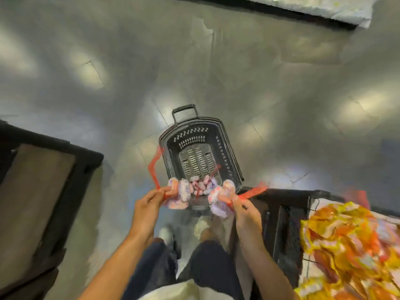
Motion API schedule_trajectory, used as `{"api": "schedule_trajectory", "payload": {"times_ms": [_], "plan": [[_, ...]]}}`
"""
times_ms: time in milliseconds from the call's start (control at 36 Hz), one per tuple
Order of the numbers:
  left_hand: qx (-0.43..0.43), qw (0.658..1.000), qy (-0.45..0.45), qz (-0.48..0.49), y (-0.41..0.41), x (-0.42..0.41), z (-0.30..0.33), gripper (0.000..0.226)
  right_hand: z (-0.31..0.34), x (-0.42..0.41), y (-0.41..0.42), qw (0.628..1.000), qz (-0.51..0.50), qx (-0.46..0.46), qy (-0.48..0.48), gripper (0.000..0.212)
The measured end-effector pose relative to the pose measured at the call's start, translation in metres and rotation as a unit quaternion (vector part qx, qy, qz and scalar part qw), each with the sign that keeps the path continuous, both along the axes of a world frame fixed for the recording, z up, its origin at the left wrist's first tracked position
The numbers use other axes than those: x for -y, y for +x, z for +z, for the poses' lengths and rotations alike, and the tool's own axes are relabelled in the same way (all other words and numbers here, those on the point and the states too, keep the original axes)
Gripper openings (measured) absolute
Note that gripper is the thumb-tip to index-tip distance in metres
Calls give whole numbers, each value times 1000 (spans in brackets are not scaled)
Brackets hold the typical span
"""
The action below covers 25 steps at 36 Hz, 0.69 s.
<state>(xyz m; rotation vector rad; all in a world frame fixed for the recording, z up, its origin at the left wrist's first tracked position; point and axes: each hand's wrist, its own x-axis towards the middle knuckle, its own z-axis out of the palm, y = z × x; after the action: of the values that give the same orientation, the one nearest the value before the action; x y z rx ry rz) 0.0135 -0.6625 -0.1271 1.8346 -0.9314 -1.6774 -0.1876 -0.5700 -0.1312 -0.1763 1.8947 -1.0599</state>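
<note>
basket [231, 156] on floor [238, 61], before the feet [201, 228] | wrapped sweets [200, 186] in its near end | left grip [149, 204] holds left net bag [181, 192] left of that end — right grip [244, 213] holds right net bag [220, 198] right of it | snack packets [346, 245] far right

Glossy grey tiled floor [238, 61] — dark shelving [49, 169] left.

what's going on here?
A person stands over a black basket on the floor. The left hand grips the left bundle of pale wrapped packs, and the right hand grips the right bundle, both above the basket's near end. Loose packs already lie in that end. Orange bags are heaped to the right.
</note>
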Motion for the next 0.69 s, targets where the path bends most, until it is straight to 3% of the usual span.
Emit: {"api": "schedule_trajectory", "payload": {"times_ms": [83,250,361,528,694], "plan": [[10,1000,13,19,-23,19,-38,28,-43,32,-14,999,20,1,41,17],[33,998,35,33,-59,51,-147,28,-156,83,-24,996,-27,6,82,21],[46,995,84,32,-70,62,-244,29,-251,101,-36,991,-4,4,131,22],[58,991,116,25,-69,83,-389,30,-390,114,-35,986,67,-33,147,28],[64,989,118,64,-83,100,-496,25,-503,132,-35,987,50,-63,138,33]]}}
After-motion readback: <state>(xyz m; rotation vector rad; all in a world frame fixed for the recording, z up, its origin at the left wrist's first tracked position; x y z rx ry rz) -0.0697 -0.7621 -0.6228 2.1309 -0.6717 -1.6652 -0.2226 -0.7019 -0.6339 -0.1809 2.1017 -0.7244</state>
